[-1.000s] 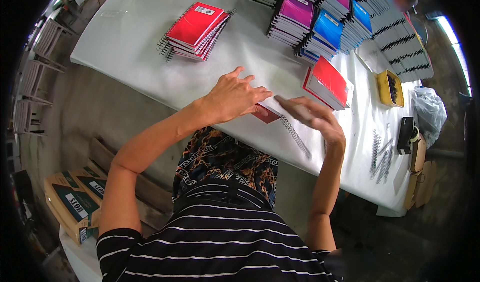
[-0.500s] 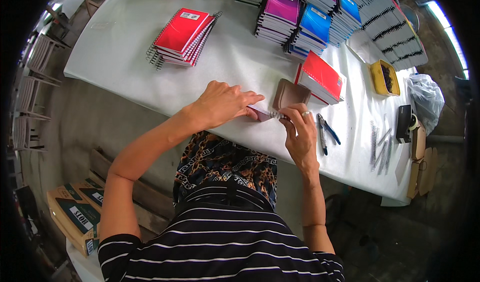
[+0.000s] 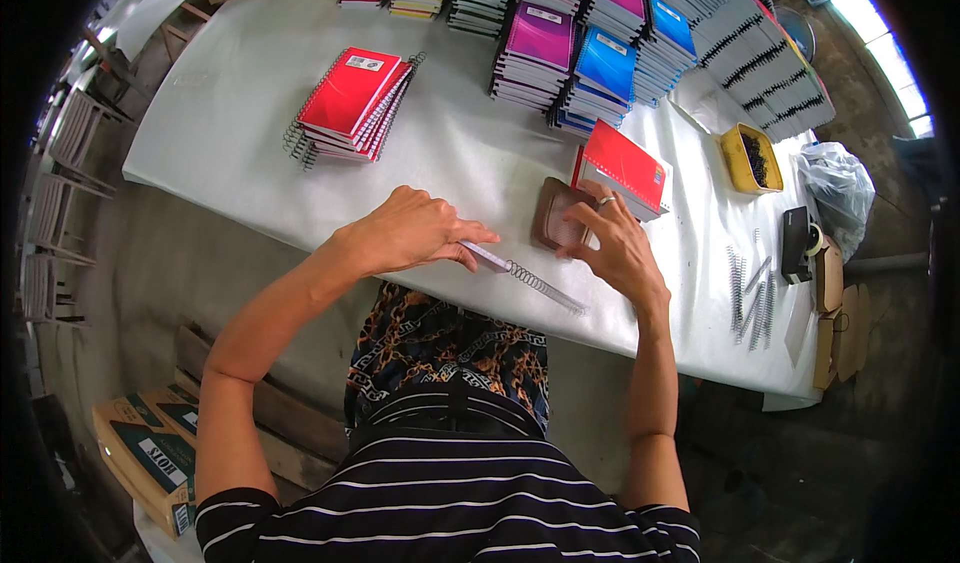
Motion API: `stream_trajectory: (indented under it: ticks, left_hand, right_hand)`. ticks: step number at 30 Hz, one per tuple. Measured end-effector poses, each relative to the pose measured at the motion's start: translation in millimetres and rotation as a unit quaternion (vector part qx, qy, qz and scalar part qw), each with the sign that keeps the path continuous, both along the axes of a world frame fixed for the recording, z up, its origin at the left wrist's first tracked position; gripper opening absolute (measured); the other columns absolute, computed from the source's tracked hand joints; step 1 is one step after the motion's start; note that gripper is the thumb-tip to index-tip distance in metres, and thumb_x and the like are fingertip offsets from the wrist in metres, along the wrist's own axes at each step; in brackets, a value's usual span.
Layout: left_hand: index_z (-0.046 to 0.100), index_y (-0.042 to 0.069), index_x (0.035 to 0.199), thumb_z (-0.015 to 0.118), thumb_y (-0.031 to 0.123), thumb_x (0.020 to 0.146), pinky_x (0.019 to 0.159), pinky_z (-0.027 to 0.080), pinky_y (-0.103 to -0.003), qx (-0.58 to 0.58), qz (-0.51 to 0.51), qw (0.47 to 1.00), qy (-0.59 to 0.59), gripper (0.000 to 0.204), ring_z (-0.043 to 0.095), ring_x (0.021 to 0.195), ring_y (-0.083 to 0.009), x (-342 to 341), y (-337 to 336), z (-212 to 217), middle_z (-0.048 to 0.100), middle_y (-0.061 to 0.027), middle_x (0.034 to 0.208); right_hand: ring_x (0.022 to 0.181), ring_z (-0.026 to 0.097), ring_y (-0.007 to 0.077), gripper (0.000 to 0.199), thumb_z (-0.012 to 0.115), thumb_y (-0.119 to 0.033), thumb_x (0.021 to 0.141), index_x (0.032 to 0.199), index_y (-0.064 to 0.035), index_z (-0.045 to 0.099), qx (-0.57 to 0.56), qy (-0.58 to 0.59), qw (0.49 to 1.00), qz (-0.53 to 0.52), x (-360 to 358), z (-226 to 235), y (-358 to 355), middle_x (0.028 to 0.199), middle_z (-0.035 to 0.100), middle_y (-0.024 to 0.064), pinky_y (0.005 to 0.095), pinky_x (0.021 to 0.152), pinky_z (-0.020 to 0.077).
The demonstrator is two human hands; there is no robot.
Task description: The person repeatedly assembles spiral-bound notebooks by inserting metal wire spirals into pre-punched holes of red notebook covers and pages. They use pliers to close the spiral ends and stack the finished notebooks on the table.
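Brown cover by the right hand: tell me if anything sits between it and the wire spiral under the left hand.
Nothing visible does. The brown cover lies flat on the white table with the right hand on its near edge. The wire spiral lies toward the table's front edge, its left end under the left hand. Only bare tablecloth shows between them.

L hand [image 3: 415, 231] curled, palm down; R hand [image 3: 617, 248] fingers spread, flat.
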State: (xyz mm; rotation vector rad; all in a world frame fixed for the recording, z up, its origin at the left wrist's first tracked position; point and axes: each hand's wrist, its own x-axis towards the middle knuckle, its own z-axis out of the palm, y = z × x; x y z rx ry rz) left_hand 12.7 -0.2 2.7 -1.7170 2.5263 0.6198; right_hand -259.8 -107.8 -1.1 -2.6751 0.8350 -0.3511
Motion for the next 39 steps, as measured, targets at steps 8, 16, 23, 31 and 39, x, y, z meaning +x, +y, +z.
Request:
stream_trajectory:
  ticks: [8,16,23,31,39]
  left_hand:
    - [0.049,0.029,0.143,0.067,0.052,0.078,0.091,0.053,-0.045,-0.24,-0.012,0.97,0.031,0.071,0.066,0.11,-0.0277,-2,12,-26,0.067,0.0013,0.125]
    - [0.048,0.032,0.144,0.067,0.054,0.077,0.101,0.046,-0.051,-0.323,-0.012,0.945,-0.039,0.073,0.062,0.115,-0.0262,-7,11,-31,0.064,0.0017,0.129]
    - [0.046,0.028,0.146,0.069,0.051,0.077,0.099,0.048,-0.046,-0.311,0.03,0.95,-0.015,0.076,0.061,0.116,-0.0267,-10,11,-32,0.064,-0.0005,0.129]
    - [0.056,0.017,0.138,0.069,0.053,0.08,0.064,0.056,-0.037,-0.21,0.067,0.975,-0.019,0.069,0.071,0.076,-0.0248,-9,10,-21,0.072,-0.0076,0.09]
    - [0.05,0.023,0.142,0.07,0.044,0.084,0.058,0.053,-0.039,-0.119,0.066,0.99,0.039,0.065,0.07,0.073,-0.0282,-8,5,-5,0.073,-0.0082,0.088]
  right_hand:
    - [0.134,0.038,0.038,0.055,0.088,-0.03,0.065,0.112,-0.0163,0.062,-0.024,0.104,0.994,0.021,1,-16,-10,0.143,0.043,0.0163,0.0528,0.109,0.0348]
    - [0.132,0.04,0.04,0.052,0.082,-0.04,0.073,0.117,-0.0212,0.061,0.005,0.051,0.998,-0.026,-8,-33,-1,0.145,0.041,0.0173,0.0535,0.108,0.0354]
    - [0.098,0.066,0.0217,0.048,0.061,-0.041,0.091,0.123,-0.0056,0.066,0.364,-0.081,0.913,0.167,-1,6,-11,0.113,0.07,0.0124,0.0338,0.084,0.0519]
    - [0.105,0.065,0.0232,0.048,0.062,-0.039,0.09,0.125,-0.0072,0.066,0.386,-0.042,0.913,0.125,14,5,-10,0.117,0.069,0.013,0.0364,0.089,0.051]
    - [0.102,0.064,0.0221,0.058,0.064,-0.048,0.085,0.119,-0.0015,0.069,0.392,-0.029,0.915,0.088,17,0,-15,0.118,0.069,0.011,0.0341,0.087,0.0477]
